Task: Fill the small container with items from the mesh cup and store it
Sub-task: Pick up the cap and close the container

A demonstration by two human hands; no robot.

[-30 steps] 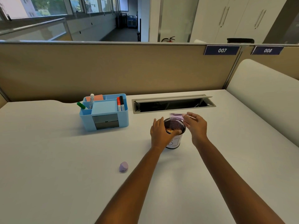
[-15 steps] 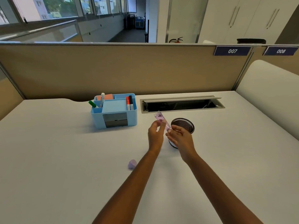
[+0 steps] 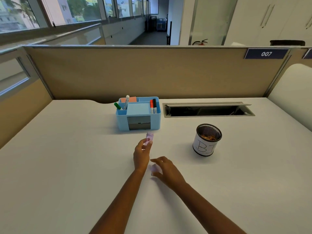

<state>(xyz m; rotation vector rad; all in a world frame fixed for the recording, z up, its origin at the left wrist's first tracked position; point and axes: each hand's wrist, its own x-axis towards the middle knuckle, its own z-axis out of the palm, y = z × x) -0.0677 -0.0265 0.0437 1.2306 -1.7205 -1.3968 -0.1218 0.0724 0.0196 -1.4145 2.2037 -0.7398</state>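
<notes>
My left hand (image 3: 141, 153) holds a small clear purple container (image 3: 149, 138), tilted with its open end toward the blue organizer. My right hand (image 3: 166, 168) hovers low over the desk beside it, fingers curled around a small pale purple cap (image 3: 154, 168) that is blurred; whether it is gripped I cannot tell. The black mesh cup (image 3: 207, 140), wrapped in white paper with handwritten letters, stands upright to the right with small brownish items inside, apart from both hands.
A blue desk organizer (image 3: 138, 114) with markers and sticky notes stands behind my left hand. An open cable tray slot (image 3: 207, 109) lies at the back right. A tan partition (image 3: 152, 73) walls the far edge of the white desk (image 3: 67, 166).
Both hands left the mesh cup. The left hand carried the purple container leftward and forward toward the organizer. The right hand dropped down to the cap lying on the desk.
</notes>
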